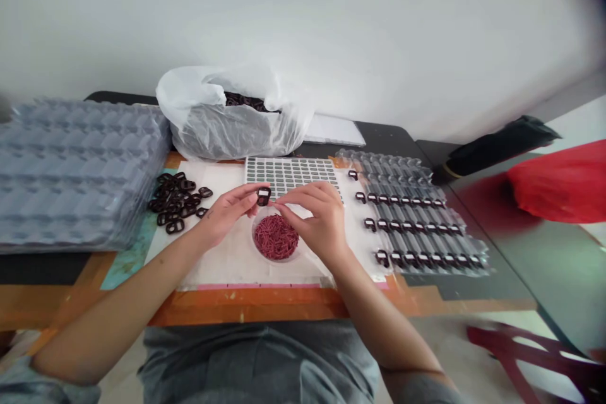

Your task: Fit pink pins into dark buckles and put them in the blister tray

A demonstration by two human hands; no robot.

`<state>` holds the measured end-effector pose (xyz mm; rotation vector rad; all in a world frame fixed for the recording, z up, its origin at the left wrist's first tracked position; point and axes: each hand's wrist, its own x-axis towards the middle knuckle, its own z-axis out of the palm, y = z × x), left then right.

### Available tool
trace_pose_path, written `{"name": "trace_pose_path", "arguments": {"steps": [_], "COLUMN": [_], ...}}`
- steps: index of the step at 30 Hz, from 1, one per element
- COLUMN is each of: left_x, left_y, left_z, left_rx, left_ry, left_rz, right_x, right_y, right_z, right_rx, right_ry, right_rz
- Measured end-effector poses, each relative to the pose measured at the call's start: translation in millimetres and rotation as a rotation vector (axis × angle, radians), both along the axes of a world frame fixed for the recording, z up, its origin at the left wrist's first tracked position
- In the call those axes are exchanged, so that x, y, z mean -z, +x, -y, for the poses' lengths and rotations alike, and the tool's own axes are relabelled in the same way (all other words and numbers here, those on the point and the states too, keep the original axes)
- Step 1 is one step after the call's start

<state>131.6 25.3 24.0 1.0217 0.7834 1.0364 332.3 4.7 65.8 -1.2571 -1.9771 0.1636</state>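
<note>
A dish (275,237) is placed on a paper sheet (227,268), stacked trays (80,170) are kept left, a bag (231,132) behind

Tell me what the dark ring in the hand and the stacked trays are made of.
The ring looks like hard dark plastic, smooth with a slight shine, though the picture can't rule out another material. The trays seem to be thin moulded plastic: glossy and see-through, with pockets pressed into each sheet.
</note>
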Motion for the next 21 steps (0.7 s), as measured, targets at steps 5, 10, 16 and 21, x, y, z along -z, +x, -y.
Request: {"name": "trace_pose_path", "arguments": {"steps": [5,10,16,21], "left_x": [0.1,1.5,-0.3,-1.0], "left_y": [-0.5,0.4,0.3,1.2], "left_z": [-0.2,-0.2,-0.1,0.4], "left_rx": [0.007,0.005,0.019,-0.002], "left_ry": [0.050,0.082,0.106,0.112], "left_rz": [-0.079,-0.140,-0.215,-0.228], "right_x": [-0.4,1.0,3.8,4.2], "right_y": [-3.2,-6.9,-8.9,-8.9], "right_z": [-0.2,-2.7,-3.8,-3.4], "right_rx": [0.069,0.058,0.059,0.059], "right_ry": [0.083,0.153,0.322,0.371], "right_rz": [0.112,0.206,0.194,0.247]}}
